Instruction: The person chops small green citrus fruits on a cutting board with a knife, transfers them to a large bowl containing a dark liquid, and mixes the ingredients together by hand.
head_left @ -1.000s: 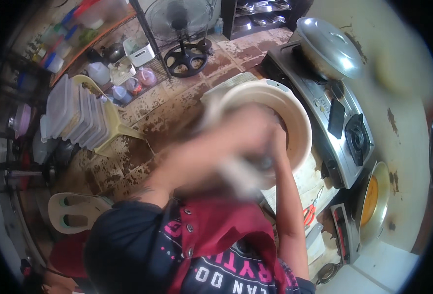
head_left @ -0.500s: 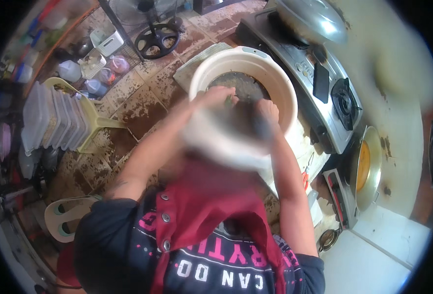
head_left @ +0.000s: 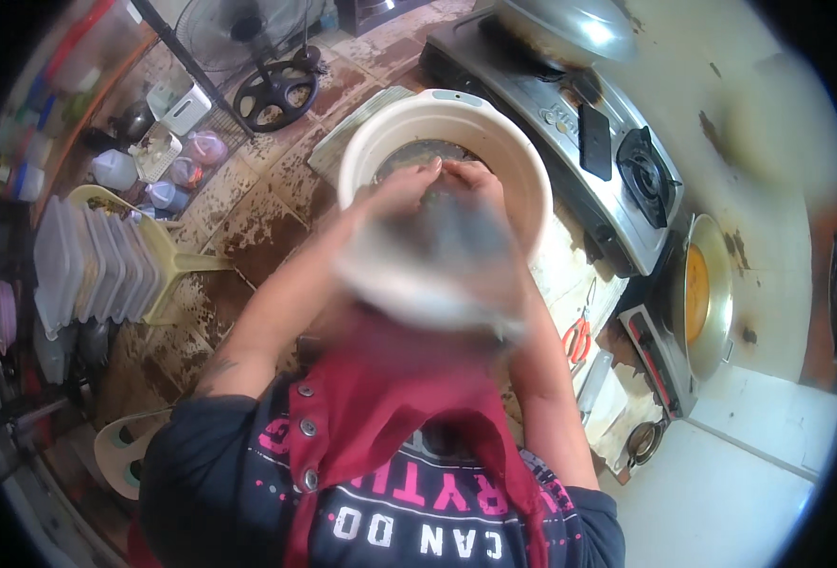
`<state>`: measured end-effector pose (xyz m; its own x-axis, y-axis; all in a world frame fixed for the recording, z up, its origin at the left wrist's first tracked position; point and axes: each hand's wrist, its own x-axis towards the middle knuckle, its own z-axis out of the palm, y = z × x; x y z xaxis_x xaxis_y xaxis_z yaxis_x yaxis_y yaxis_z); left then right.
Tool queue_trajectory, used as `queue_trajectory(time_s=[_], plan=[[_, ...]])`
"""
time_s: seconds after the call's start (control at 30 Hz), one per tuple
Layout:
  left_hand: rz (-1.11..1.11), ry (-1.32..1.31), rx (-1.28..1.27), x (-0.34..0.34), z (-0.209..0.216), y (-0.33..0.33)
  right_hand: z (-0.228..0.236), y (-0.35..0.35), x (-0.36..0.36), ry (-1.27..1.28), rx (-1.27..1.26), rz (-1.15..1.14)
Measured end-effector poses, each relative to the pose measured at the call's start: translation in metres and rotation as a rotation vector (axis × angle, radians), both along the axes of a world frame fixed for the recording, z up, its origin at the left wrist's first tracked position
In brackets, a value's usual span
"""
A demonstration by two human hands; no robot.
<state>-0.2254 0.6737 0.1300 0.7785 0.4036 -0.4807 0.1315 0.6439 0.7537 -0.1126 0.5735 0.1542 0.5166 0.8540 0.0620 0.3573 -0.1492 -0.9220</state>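
Both hands are over a wide cream basin [head_left: 524, 161] that holds a dark, speckled mixture [head_left: 428, 151]. My left hand [head_left: 413, 178] reaches in from the left, its fingers bent and close together. Beside it, my right hand [head_left: 476, 178] curls inward, and the fingertips of the two hands nearly meet. A dark greenish bit shows below the fingers; what they hold I cannot make out. A blurred grey and white shape [head_left: 428, 275] close to the camera hides the palms, the wrists and the basin's near side.
Right of the basin stands a silver gas stove [head_left: 570, 151] with a dark phone [head_left: 595, 142] and a lidded pot [head_left: 570, 33]. Nearer lie red-handled scissors [head_left: 577, 341], a knife [head_left: 595, 379] and a wok [head_left: 721, 284] with orange liquid. Stacked plastic containers [head_left: 106, 260] stand at left.
My hands have come closer together and slightly farther up the basin. The right hand has moved inward from the basin's right side. The whole view has shifted a little.
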Motion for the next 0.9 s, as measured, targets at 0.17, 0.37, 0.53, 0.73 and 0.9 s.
queue_trajectory(time_s=[0.17,0.37,0.53,0.73,0.9], plan=[[-0.101,0.015,0.100,0.003,-0.015,0.008,0.002,0.000,0.008,-0.200,0.031,0.144],[-0.097,-0.103,0.015,0.002,0.031,-0.018,-0.008,-0.003,0.014,0.259,0.062,0.137],[-0.128,-0.145,0.027,0.000,0.036,-0.020,-0.012,-0.005,0.017,-0.097,0.122,0.092],[0.092,0.052,-0.154,-0.008,0.008,0.006,0.013,-0.019,0.026,-0.031,-0.012,0.011],[0.063,-0.028,-0.182,-0.026,0.015,0.014,0.034,-0.033,0.024,0.495,0.025,0.000]])
